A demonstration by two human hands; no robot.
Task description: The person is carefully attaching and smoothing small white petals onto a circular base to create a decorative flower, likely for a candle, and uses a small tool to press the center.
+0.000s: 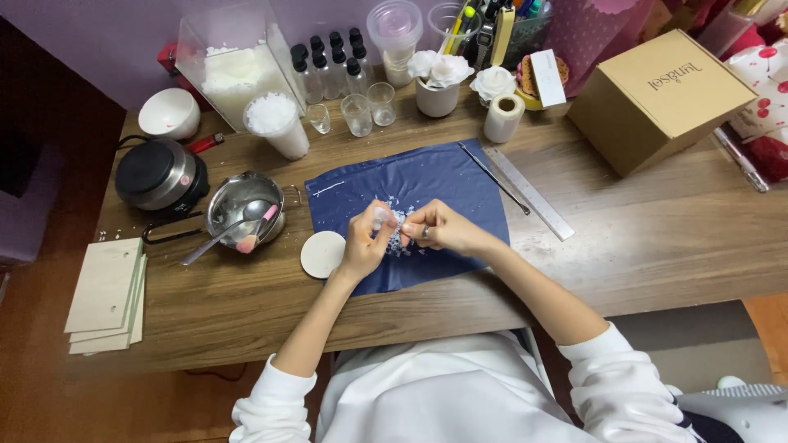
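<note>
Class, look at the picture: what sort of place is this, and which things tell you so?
Probably a home craft desk, perhaps for candle making. A small hotplate sits beside a metal pot, a clear box of white flakes stands behind, and both hands work over a blue cloth.

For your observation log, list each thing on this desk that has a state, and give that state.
Left hand: pinching a small white piece.
Right hand: fingertips on the same piece.
Brown cardboard box: closed.
Small steel pot: uncovered, spoon inside.
Clear plastic bin of white flakes: open-topped, partly filled.
Dark-capped small bottles: capped, upright.
</note>
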